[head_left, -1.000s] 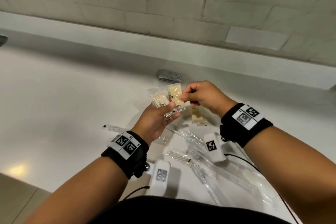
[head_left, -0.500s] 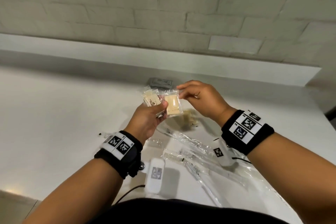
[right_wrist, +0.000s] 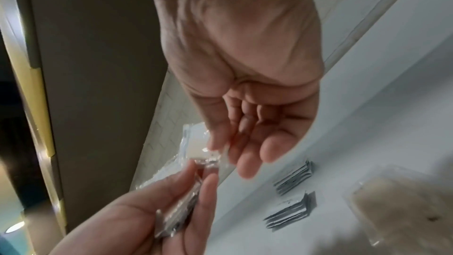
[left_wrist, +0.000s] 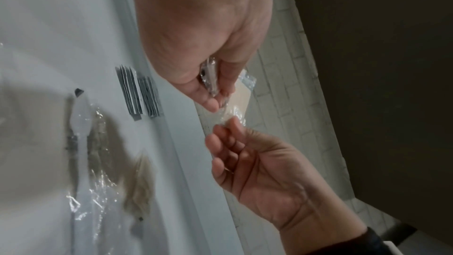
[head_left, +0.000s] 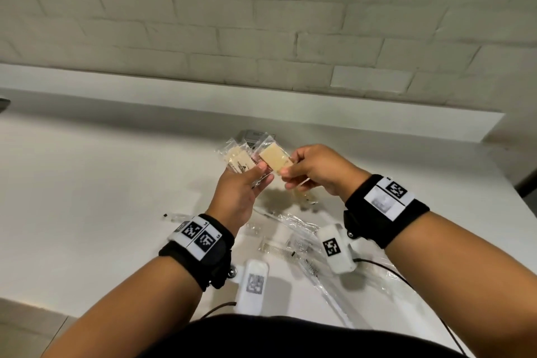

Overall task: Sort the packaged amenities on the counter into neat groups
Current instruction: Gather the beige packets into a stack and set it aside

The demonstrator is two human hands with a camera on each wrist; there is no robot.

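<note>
1. Above a white tabletop [head_left: 87,197], the left hand [head_left: 238,197] holds a fan of wrapped soaps [head_left: 239,158], thumb clamped over them; dark print on one wrapper is too small to read.
2. The right hand [head_left: 313,171] pinches another wrapped soap [head_left: 274,158] by its corner, its grip closed on the clear wrapper, held against the fan.
3. Grey sachets [left_wrist: 138,92] lie in two small stacks near the wall; their labels are illegible.
4. One more soap [right_wrist: 402,208] lies on the tabletop below the hands.
5. Clear-wrapped combs [head_left: 276,250] and toothbrushes [left_wrist: 79,115] lie strewn near the person.
6. Wristbands [head_left: 197,238] carry square black-and-white markers.
</note>
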